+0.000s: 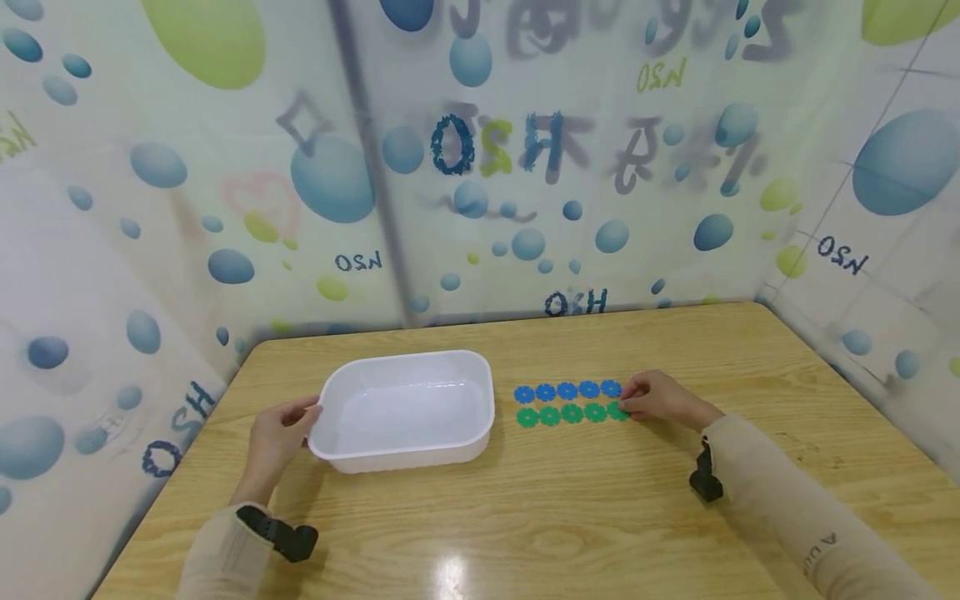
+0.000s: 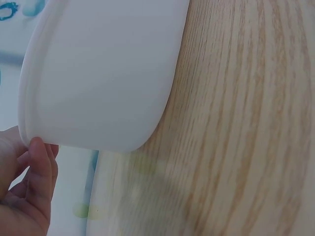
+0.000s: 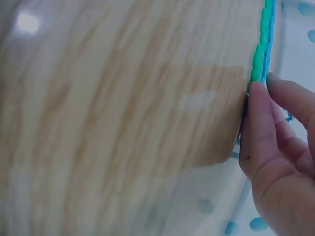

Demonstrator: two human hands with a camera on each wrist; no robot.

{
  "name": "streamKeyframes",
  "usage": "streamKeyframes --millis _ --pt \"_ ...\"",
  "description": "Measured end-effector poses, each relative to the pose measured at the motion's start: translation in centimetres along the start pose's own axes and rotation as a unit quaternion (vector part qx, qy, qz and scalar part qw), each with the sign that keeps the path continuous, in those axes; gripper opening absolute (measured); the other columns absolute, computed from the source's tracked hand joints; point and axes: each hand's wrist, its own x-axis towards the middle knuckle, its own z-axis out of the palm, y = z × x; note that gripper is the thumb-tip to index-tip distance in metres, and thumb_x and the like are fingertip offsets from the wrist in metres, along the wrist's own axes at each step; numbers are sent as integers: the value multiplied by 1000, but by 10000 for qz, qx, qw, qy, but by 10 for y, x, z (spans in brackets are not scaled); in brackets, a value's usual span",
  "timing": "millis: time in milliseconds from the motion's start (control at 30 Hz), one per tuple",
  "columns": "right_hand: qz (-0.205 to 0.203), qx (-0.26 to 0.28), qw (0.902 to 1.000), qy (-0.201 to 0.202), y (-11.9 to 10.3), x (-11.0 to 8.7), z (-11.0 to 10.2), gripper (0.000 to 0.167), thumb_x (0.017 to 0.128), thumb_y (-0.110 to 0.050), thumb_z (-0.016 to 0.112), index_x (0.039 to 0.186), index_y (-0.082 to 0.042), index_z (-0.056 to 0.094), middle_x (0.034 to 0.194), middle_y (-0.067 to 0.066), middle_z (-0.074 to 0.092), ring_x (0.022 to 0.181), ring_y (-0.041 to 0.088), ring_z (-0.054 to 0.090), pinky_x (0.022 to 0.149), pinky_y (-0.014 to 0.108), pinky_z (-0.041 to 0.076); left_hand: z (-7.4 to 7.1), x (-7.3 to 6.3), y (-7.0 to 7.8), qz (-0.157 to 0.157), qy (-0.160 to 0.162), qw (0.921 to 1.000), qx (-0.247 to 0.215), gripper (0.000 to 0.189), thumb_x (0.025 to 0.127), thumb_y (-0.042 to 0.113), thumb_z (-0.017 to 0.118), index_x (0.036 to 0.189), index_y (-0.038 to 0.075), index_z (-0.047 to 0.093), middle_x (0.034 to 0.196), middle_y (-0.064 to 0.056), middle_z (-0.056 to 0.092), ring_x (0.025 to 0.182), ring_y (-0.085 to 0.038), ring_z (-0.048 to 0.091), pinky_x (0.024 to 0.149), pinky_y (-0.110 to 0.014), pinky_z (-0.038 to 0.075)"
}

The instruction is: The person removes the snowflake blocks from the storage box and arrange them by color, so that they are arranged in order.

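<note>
A white plastic basin [image 1: 401, 457] stands on the left part of the table. My left hand [image 1: 277, 437] pinches its left rim; in the left wrist view the thumb [image 2: 38, 152] lies against the rim's corner. To the right of the basin lie a row of several blue flower-shaped discs [image 1: 567, 391] and, in front of it, a row of several green ones [image 1: 572, 413]. At the right end of the rows, my right hand [image 1: 663, 398] pinches the last green flower-shaped disc [image 1: 617, 410] with thumb and fingertips, which partly hide it.
The wood-grain table [image 1: 480, 533] reaches back to a wall covering [image 1: 480, 250] printed with blue and green drops, and similar sheets rise at both sides. A dark strap with a camera [image 1: 288, 537] sits at the left wrist, another [image 1: 705, 475] at the right.
</note>
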Motion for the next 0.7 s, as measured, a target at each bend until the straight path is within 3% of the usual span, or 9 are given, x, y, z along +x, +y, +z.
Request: streamKeyframes --millis 200,533,633,700 --pt "129 249 9995 155 -6 -7 -7 21 87 -9 55 98 9 54 89 12 57 74 15 57 67 29 52 -1 -2 4 52 -50 10000 -47 48 84 49 49 118 16 58 95 -8 57 76 -19 55 57 -24 51" --pt "-304 447 9964 646 -19 -12 -16 35 91 -20 50 111 9 44 87 20 53 72 20 53 72 38 51 -9 -2 2 -102 -326 9994 -95 51 86 49 47 123 14 53 101 -11 54 82 -22 55 61 -25 52" --pt "-391 479 9948 815 -23 -12 -15 38 91 -24 50 111 8 46 86 18 53 72 19 54 73 39 51 -12 -1 2 -29 -357 9993 -124 59 84 54 45 124 12 51 101 -11 54 81 -20 54 57 -21 51" --pt "-483 498 9938 874 -27 -11 -14 39 90 -25 51 110 8 47 87 18 53 74 23 55 74 40 51 -19 -6 12 38 -317 9993 -185 62 83 55 45 125 9 49 104 -13 53 83 -21 55 51 -21 50"
